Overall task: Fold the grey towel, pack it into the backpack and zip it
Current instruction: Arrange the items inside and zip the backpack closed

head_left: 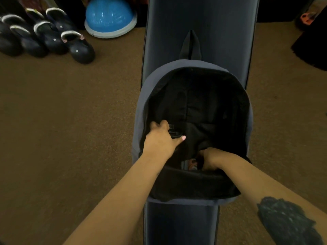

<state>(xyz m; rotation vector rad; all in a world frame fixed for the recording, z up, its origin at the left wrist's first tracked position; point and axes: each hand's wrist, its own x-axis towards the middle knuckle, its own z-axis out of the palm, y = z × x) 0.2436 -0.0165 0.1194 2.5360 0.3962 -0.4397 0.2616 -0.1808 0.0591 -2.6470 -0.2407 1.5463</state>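
Note:
A grey backpack [141, 110] lies on its back on a dark padded bench [198, 32], its main compartment wide open and showing black lining. Inside it sits a crumpled dark grey cloth [200, 133]; the dim light hides whether it is the towel. My left hand [160, 138] is at the opening's left side, fingers closed around a black strap [174, 132] inside, thumb pointing right. My right hand [210, 157] reaches into the near end of the compartment, fingers curled down into the cloth's near edge and mostly hidden. The front flap [192, 184] hangs toward me.
The narrow bench runs from the near edge to the far edge, with brown carpet [70, 121] on both sides. Several dark kettlebells [53, 38] and a blue half-dome balance trainer [109, 16] stand on the floor at the far left. Dark items sit at the far right [311, 41].

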